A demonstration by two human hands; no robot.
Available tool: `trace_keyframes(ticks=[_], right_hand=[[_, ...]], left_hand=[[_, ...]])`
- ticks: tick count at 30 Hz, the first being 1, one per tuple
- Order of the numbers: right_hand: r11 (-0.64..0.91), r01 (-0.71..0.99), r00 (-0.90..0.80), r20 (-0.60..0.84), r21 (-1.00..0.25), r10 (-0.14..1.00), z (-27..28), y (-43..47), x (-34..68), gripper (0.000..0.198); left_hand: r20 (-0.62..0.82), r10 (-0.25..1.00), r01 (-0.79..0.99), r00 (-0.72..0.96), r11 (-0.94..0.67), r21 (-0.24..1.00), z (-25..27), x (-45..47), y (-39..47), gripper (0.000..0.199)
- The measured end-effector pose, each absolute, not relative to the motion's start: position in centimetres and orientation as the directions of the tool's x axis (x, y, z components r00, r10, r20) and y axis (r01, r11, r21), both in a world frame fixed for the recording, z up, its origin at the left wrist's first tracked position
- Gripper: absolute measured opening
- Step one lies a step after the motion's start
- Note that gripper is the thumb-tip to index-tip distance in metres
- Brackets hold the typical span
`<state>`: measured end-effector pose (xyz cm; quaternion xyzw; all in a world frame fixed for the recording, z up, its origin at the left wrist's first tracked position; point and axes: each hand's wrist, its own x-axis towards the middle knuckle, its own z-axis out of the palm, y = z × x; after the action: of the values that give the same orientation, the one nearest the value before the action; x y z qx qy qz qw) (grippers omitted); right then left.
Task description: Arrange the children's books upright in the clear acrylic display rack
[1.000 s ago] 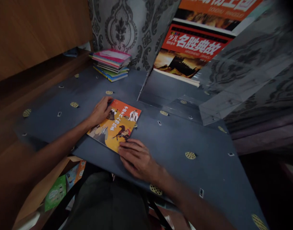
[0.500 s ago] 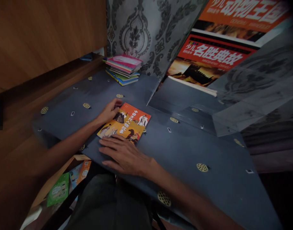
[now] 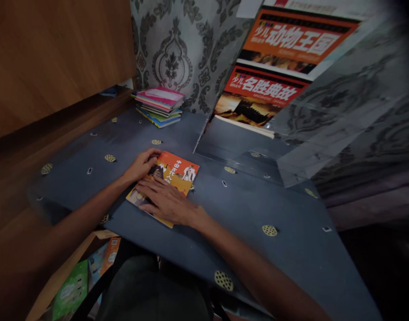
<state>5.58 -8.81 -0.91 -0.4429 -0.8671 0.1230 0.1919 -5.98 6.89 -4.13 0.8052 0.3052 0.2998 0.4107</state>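
An orange and yellow book (image 3: pixel 178 171) with white Chinese lettering and drawn figures on its cover lies closed on the table. My right hand (image 3: pixel 167 200) rests flat across the book's lower half, palm down with its fingers stretched out, and hides part of the title. At the book's upper left edge is my left hand (image 3: pixel 142 165), its fingers loosely bent and touching the edge of the cover; it does not grip the book.
A stack of books (image 3: pixel 160 104) stands at the back by the patterned wall. Right of it, a clear acrylic rack (image 3: pixel 291 167) holds large books (image 3: pixel 262 96). Below the table's left front edge, a box (image 3: pixel 65 274) contains several booklets. A wooden panel (image 3: pixel 57 58) borders the left.
My right hand has slid from the book's near edge up onto its cover. My left hand stays at the left edge. The view has shifted slightly.
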Motion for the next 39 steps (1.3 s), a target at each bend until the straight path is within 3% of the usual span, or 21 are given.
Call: trace_keyframes(ticks=[4,9,12,14,16,19,23,25,27,29,31,33,36,39], right_hand=[[0.419,0.827,-0.36,0.22,-0.375,0.907,-1.5,-7.9,8.0,0.057],[0.159,0.905,-0.088,0.194,-0.394,0.977,-2.3,-8.8,11.1,0.06],[0.048,0.902,0.056,0.227,-0.429,0.972,-3.2,-10.0,11.9,0.061],[0.007,0.888,0.117,0.241,-0.459,0.964,-3.7,-10.4,11.9,0.061],[0.001,0.877,0.137,0.252,-0.48,0.958,-4.1,-10.5,11.8,0.062],[0.013,0.871,0.135,0.265,-0.491,0.955,-4.2,-10.4,11.5,0.062],[0.012,0.845,0.16,0.274,-0.535,0.948,-4.1,-10.4,11.3,0.063],[-0.005,0.811,0.206,0.278,-0.584,0.938,-4.2,-10.5,11.4,0.066],[-0.009,0.755,0.27,0.299,-0.655,0.915,-3.9,-10.4,11.9,0.068],[0.028,0.69,0.342,0.36,-0.723,0.868,-3.2,-10.2,12.6,0.068],[0.106,0.6,0.43,0.432,-0.793,0.793,-1.8,-10.0,13.6,0.067],[0.221,0.421,0.518,0.433,-0.88,0.738,-0.3,-9.8,14.6,0.066],[0.327,-0.027,0.534,0.263,-0.945,0.803,1.3,-10.2,15.7,0.076],[0.23,-0.305,0.422,0.085,-0.924,0.902,0.8,-11.8,15.8,0.07]], left_hand=[[0.273,0.71,0.312,0.65,-0.576,0.755,-3.7,-6.0,6.4,0.038],[0.343,0.678,0.526,0.65,-0.727,0.442,-2.4,-6.3,3.8,0.042],[0.297,0.71,0.684,0.639,-0.701,0.202,-1.3,-6.8,2.0,0.044],[0.24,0.741,0.736,0.628,-0.665,0.13,-0.4,-7.1,1.4,0.048],[0.151,0.781,0.761,0.606,-0.625,0.173,0.5,-7.1,1.4,0.051],[-0.027,0.826,0.774,0.564,-0.517,0.365,1.6,-6.6,2.1,0.048],[-0.367,0.767,0.643,0.526,-0.076,0.762,2.6,-5.3,2.6,0.045],[-0.435,0.696,0.518,0.571,0.105,0.849,3.8,-4.4,2.5,0.047],[-0.35,0.689,0.444,0.635,0.046,0.895,6.1,-3.5,2.3,0.047],[-0.118,0.686,0.391,0.718,-0.257,0.884,9.1,-2.8,1.8,0.042],[0.172,0.595,0.331,0.785,-0.639,0.694,12.0,-2.7,0.9,0.037],[0.358,0.469,0.293,0.807,-0.845,0.447,13.4,-3.3,-0.1,0.033],[0.514,0.278,0.141,0.812,-0.947,0.289,11.3,-5.3,-1.1,0.026],[0.501,0.054,-0.064,0.864,-0.974,0.216,5.9,-7.7,-1.3,0.028]])
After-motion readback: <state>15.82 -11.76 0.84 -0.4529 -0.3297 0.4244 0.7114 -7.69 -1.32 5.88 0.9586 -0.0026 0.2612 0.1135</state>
